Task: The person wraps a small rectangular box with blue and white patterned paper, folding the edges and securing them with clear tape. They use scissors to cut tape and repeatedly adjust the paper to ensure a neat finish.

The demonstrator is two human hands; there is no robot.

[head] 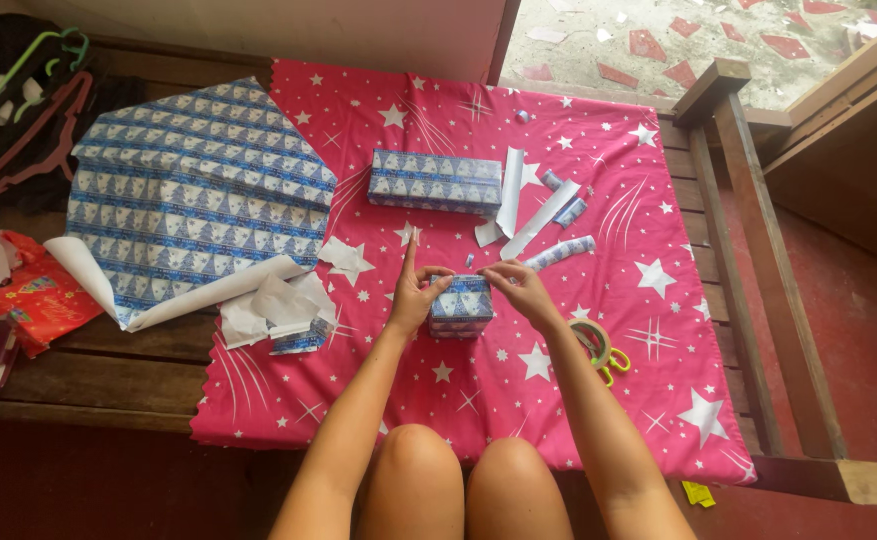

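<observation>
Small wrapped box (460, 305), dressed in blue patterned paper, sits near the middle of the pink star-printed cloth (598, 400) that covers the wooden worktop (108, 375), right in front of the person's knees. Both hands are on it. The left hand (413, 295) presses against the box's nine o'clock side, thumb hooked over the top edge and forefinger pointing straight up; its grip is loose, steadying rather than clenched. The right hand (523, 288) comes in from three o'clock, fingertips pinched together at the top corner of the box; whether something thin is caught between them is too small to tell.

At twelve o'clock from the small box, well apart, lies a larger wrapped box (435, 181) in the same blue paper. Just beside that, toward one o'clock, lie white paper strips (523, 205) and a few blue offcuts (561, 250). At four o'clock from the hands, near the right wrist, a roll of tape (590, 338) lies on green-handled scissors (613, 365). At ten o'clock a big sheet of blue wrapping paper (193, 190) spreads half over the cloth, half over the bare planks, with crumpled white scraps (278, 305) at its lower edge. Far out at nine o'clock lies a red packet (33, 300), and coat hangers (33, 110) lie at the top left corner
</observation>
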